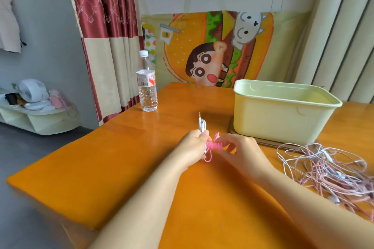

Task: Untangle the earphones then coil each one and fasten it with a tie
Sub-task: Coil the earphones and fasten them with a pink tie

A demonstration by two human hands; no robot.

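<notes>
Earphones (202,125) with a thin white cable were already coiled into a small bundle, plug on top, gripped by the left hand (193,143) above the middle of the orange wooden table (121,157). The right hand (240,151), close beside it, pinched a fuzzy pink tie (214,145) wound several turns around the bundle, its ends loose, so the fastening seemed nearly done. At the near right lay a tangled heap of pink and white earphone cables (327,168), so most of the work remained.
</notes>
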